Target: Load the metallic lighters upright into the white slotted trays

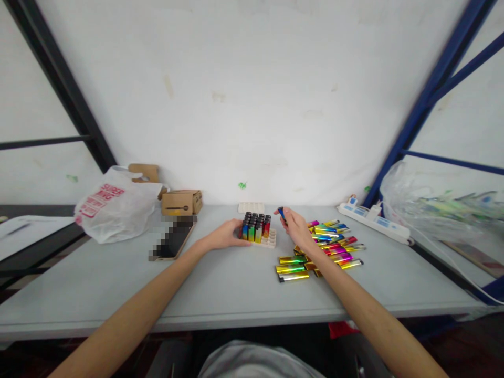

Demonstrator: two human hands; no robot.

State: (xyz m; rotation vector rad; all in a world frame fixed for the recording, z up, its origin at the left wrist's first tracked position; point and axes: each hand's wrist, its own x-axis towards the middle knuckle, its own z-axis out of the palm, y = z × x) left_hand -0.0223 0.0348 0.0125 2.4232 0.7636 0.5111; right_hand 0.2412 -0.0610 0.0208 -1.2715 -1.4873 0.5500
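A white slotted tray (270,241) sits mid-table with several colourful lighters (255,226) standing upright in it. My left hand (225,234) rests against the tray's left side, fingers curled on it. My right hand (296,227) hovers just right of the tray and pinches one blue lighter (281,212) by its body. To the right lies a loose pile of shiny multicoloured lighters (326,247).
A second white tray (251,207) lies by the wall. A phone (173,240), small cardboard boxes (181,202) and a white plastic bag (118,207) sit at left. A power strip (372,220) and a clear bag (444,207) are at right.
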